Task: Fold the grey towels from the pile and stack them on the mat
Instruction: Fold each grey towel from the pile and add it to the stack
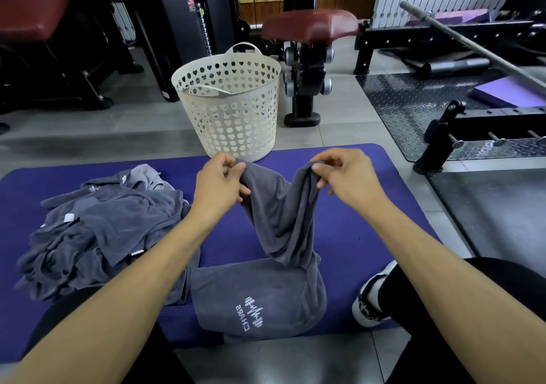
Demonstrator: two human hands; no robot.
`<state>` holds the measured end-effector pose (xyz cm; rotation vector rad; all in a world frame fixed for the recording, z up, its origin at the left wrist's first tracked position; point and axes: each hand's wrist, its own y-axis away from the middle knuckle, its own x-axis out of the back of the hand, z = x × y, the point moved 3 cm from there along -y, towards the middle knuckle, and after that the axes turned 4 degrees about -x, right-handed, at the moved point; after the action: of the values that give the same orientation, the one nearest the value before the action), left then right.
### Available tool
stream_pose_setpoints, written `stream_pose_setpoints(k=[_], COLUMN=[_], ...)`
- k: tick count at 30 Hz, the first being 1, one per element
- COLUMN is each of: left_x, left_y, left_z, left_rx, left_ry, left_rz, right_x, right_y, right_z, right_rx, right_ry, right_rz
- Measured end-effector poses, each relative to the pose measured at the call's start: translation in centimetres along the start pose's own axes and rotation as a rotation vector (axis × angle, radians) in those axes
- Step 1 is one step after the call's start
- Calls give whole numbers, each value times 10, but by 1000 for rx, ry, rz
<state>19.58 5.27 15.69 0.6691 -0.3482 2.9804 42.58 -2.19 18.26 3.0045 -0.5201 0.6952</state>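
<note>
Grey towel [280, 224] hangs between both hands above the mat [354, 236]. Left hand [218, 185] and right hand [345, 177] each pinch a top corner. Its logo end rests beside the pile [97, 230].

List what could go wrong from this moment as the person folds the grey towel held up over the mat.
1. Both the left hand and the right hand only pinch the towel by its bunched top corners, so one could slip.
2. Its lower part lies crumpled on the mat, so the fold may come out uneven.
3. The pile lies close beside it and could get caught in.
</note>
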Motion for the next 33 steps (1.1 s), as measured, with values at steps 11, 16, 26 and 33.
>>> stream_pose_setpoints(k=[11, 16, 26, 33], left_x=[49, 98, 203, 236], left_y=[-41, -79, -117, -87], left_z=[77, 189, 357, 400], left_rx=[-17, -209, -394, -563], left_ry=[-119, -81, 188, 212], left_rz=[-9, 149, 363, 485], right_x=[47, 94, 157, 167], right_y=[-11, -29, -25, 8], right_z=[-73, -180, -367, -424], right_rx=[-13, 175, 491, 595], right_ry=[-74, -26, -51, -237], right_rz=[151, 277, 435, 425])
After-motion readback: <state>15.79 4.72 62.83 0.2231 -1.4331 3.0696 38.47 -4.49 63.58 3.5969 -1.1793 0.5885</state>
